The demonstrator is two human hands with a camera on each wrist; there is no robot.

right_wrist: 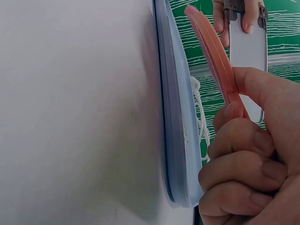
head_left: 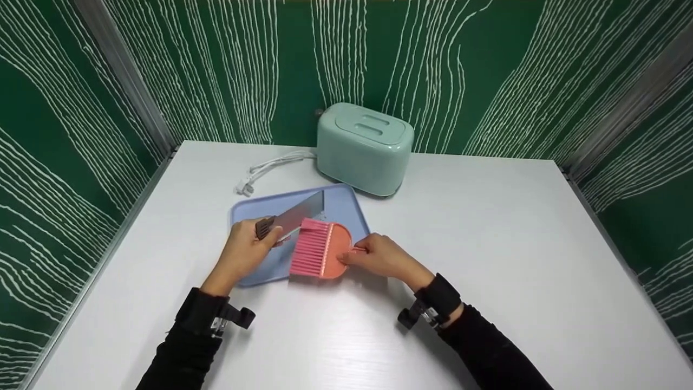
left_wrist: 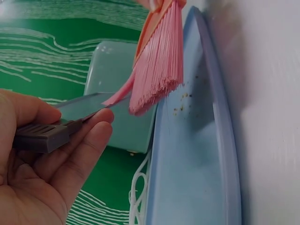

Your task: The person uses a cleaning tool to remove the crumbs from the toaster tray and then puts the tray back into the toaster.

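Note:
My left hand (head_left: 244, 250) grips the dark ridged handle of a flat metal crumb tray (head_left: 299, 214), tilted above a blue serving tray (head_left: 345, 201). Thumb on top and fingers beneath, it pinches the handle end. The right hand (head_left: 387, 256) holds a small brush with pink bristles (head_left: 311, 250) and an orange body (head_left: 338, 250), thumb pressed against the orange part. The bristles fan out beside the crumb tray's lower edge; in the left wrist view a few strands lie along its metal. Small brown crumbs (left_wrist: 183, 99) are scattered on the blue tray under the brush.
A mint-green toaster (head_left: 365, 154) stands behind the blue tray, near the green wall with white lines. Its white cord and plug (head_left: 244, 187) lie to its left. The white table (head_left: 487, 244) extends around the tray.

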